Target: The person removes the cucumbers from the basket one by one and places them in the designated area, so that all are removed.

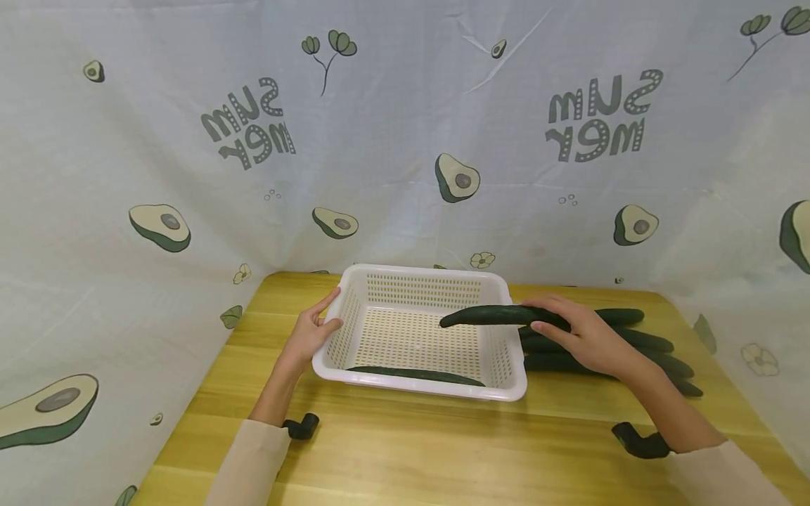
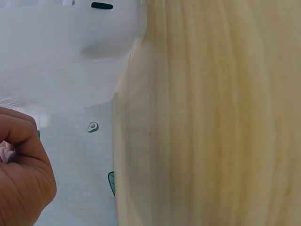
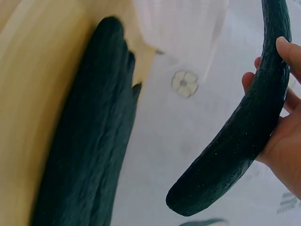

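A long dark green cucumber (image 1: pixel 487 315) is gripped in my right hand (image 1: pixel 585 334), fingers and thumb wrapped round it. Its thin end reaches over the right rim of a white plastic basket (image 1: pixel 418 390). In the right wrist view the held cucumber (image 3: pixel 230 146) curves away from the palm, its blunt end free. Another cucumber (image 1: pixel 418 374) lies inside the basket along the near wall. My left hand (image 1: pixel 310 330) holds the basket's left rim, thumb on top; in the left wrist view that hand (image 2: pixel 23 174) shows curled fingers at the frame's edge.
Several cucumbers (image 1: pixel 658 358) lie piled on the wooden table (image 1: pixel 443 450), right of the basket and partly under my right hand. A printed curtain (image 1: pixel 405 126) hangs close behind the table and along both sides. Black straps (image 1: pixel 639 441) sit at both wrists.
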Demonstrator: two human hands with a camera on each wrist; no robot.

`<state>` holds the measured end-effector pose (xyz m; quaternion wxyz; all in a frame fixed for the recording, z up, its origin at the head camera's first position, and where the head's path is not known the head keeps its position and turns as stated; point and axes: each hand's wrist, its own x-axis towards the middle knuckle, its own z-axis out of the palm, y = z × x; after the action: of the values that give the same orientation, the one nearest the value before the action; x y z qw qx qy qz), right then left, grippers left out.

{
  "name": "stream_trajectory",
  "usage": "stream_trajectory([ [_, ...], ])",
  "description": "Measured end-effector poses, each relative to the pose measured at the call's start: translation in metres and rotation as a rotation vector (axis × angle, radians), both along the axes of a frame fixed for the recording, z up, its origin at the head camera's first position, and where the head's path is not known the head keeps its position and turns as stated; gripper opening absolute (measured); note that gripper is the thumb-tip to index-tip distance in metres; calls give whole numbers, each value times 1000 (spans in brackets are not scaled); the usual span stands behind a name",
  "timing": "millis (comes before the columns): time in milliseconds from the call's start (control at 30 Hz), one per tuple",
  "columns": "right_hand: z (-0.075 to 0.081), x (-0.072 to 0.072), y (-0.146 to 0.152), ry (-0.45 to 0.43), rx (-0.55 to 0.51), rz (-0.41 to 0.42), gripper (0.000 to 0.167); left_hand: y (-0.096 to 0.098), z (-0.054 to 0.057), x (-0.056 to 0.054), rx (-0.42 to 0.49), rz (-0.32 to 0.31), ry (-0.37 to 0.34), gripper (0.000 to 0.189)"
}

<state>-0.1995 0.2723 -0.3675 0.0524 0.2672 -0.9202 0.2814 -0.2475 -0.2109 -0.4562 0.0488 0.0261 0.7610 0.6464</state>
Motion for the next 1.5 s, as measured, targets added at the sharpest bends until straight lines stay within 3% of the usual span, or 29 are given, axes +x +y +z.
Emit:
stream_trajectory([
  [233, -11, 10, 31, -39, 16, -62, 42, 1, 1, -1, 0, 3, -14, 70],
  [633, -33, 20, 86, 5, 26, -115, 42, 0, 1, 0, 7, 4, -9, 71],
  [900, -48, 25, 114, -51, 51, -161, 42, 0, 1, 0, -6, 0, -9, 70],
  [1167, -58, 27, 127, -58, 11, -160, 43, 1, 1, -1, 3, -2, -16, 70],
  [1500, -73, 29, 126, 16, 70, -125, 41, 1, 1, -1, 1, -2, -19, 70],
])
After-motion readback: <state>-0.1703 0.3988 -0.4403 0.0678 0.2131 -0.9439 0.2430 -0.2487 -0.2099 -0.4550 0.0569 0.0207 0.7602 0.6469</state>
